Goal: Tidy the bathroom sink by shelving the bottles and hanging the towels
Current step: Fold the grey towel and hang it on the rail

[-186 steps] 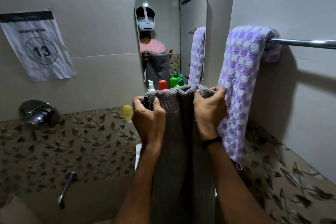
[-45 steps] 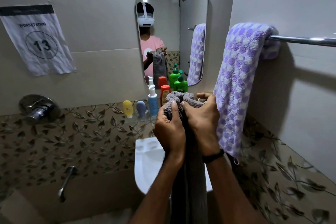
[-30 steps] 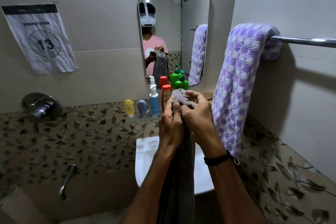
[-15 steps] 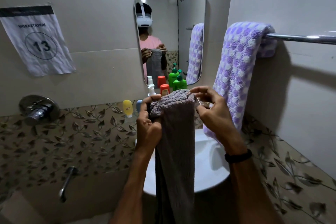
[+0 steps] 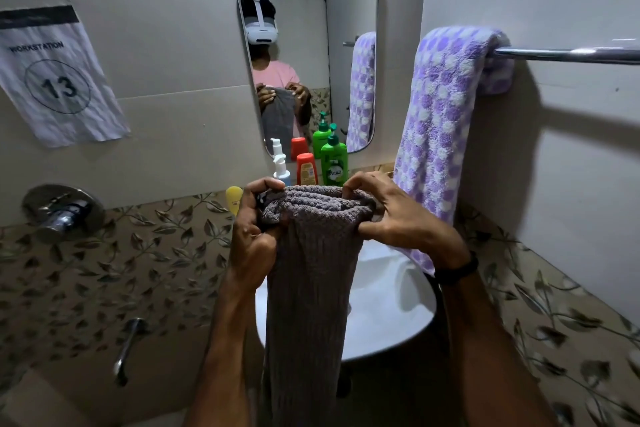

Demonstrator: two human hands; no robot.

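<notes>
Holding grey towel (image 5: 311,274) wider than before, left hand (image 5: 254,236), right hand (image 5: 398,218) gripping its top.

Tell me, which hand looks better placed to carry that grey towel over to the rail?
Probably the right hand. It grips the grey towel on the side nearer the rail, where bare bar shows beyond the purple towel. The left hand would have to cross over.
</notes>
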